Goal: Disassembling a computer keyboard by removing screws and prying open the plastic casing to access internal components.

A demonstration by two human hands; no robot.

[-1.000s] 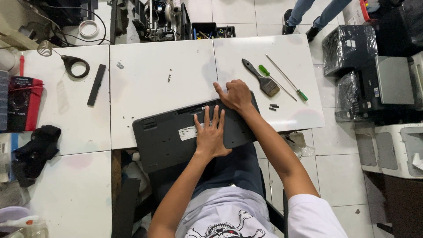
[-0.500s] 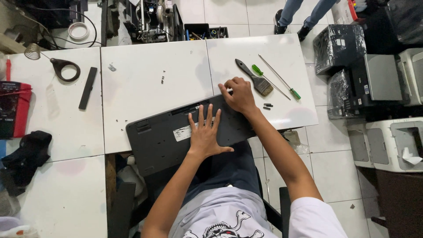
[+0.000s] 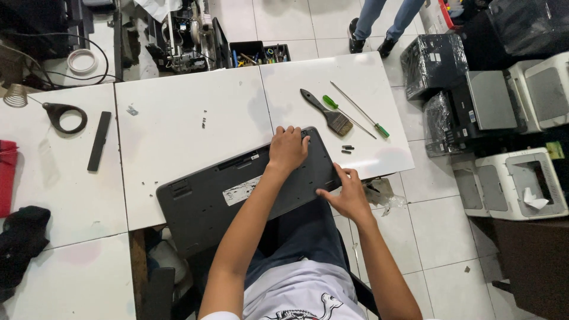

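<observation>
— Both hands had shifted since the frame before: the left hand (image 3: 288, 149) had gone from the middle of the keyboard (image 3: 237, 195) up to its far right corner, and the right hand (image 3: 348, 195) had dropped from that corner to the near right edge.

— Where did the keyboard lie?

— Face down, its dark underside up, slanted across the front of the white tabletop (image 3: 178, 136), with its near side hanging past the edge over the person's lap.

— How was the grip?

— The left hand lay palm down with its fingers curled over the far edge. The right hand's grip was closed on the near edge, thumb on top; the fingers beneath were hidden.

— So which step?

— I judged it as working the right end of the shell, feeling along the seam or pulling it apart. Two small screws (image 3: 347, 149) lay loose just past that corner, near a brush (image 3: 326, 112) and a green-handled screwdriver (image 3: 379, 129).

— And a next move?

— It would have called for an even pull from both hands, with the left steadying the corner so the keyboard did not slide off the tabletop.
</observation>
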